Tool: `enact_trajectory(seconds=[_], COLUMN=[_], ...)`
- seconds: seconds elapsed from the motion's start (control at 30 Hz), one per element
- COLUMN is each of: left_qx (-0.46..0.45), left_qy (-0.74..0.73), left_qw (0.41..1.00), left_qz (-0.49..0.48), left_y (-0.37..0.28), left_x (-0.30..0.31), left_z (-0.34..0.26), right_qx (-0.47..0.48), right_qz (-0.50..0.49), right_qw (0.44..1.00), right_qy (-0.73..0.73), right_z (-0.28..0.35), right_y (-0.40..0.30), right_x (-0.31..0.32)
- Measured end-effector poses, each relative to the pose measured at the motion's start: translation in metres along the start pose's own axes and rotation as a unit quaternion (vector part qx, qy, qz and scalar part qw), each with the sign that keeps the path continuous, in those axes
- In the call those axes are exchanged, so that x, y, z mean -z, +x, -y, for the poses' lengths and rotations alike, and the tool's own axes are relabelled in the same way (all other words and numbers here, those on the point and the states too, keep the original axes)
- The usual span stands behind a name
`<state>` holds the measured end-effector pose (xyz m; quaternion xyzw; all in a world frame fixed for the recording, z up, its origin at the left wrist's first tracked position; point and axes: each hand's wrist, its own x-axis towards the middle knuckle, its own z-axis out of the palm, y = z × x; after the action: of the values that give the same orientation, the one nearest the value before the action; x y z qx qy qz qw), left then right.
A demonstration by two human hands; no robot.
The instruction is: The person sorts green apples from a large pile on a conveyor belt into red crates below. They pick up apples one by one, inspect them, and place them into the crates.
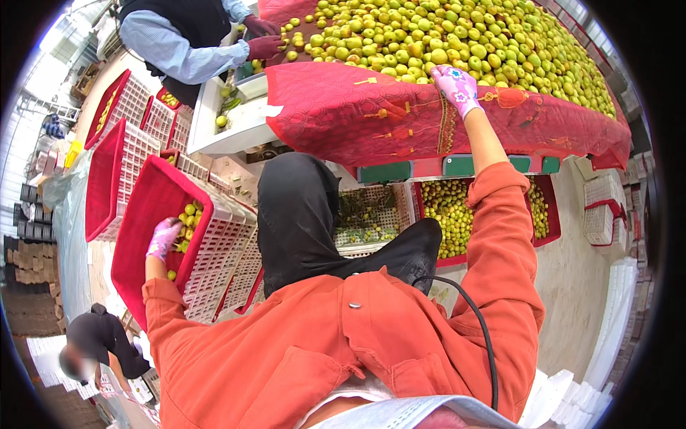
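A large heap of small green-yellow fruits (pixel 461 37), apparently jujubes, lies on a table covered with a red patterned cloth (pixel 343 112). My right hand (pixel 457 88), in a pink flowered glove, rests at the near edge of the heap, over the cloth's raised border. Its fingertips meet the fruit, and whether they grip any is not clear. My left hand (pixel 164 238), gloved alike, reaches down inside a red-lined white plastic crate (pixel 153 195) at my left. Several fruits (pixel 190 220) lie in that crate beside the fingers. What the left palm holds is hidden.
Across the table corner, a co-worker's gloved hands (pixel 265 45) touch fruit by a white sorting tray (pixel 230 128). More red-lined crates (pixel 104 182) stand at left. Below the table are a crate with leaves (pixel 370 214) and a fruit-filled crate (pixel 447 214). Another person (pixel 107 343) bends behind, lower left.
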<state>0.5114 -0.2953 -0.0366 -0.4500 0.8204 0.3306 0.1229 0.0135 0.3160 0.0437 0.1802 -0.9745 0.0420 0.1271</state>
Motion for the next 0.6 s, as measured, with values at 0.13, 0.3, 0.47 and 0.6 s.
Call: enact_trajectory(seconds=[0.13,0.3,0.47,0.6], left_qx=[-0.353,-0.468,-0.575,-0.619], left_qy=[0.058,0.050,0.009,-0.049], left_qw=[0.897,0.875,0.818,0.784], left_qz=[-0.259,-0.113,0.009,0.011], left_y=[-0.024,-0.068,-0.009,0.020], left_x=[0.026,-0.033,-0.139,-0.220], left_z=[-0.129,-0.341,-0.492,-0.569], right_qx=[0.014,0.028,0.005,-0.053], right_qz=[0.007,0.057,-0.007,0.011], right_qw=[1.000,0.998,1.000,0.998], right_qy=[-0.022,-0.026,0.000,0.026], right_z=[0.002,-0.005,0.000,0.016], right_y=[-0.002,0.002,0.015,0.032], right_x=[0.002,0.001,-0.003,0.009])
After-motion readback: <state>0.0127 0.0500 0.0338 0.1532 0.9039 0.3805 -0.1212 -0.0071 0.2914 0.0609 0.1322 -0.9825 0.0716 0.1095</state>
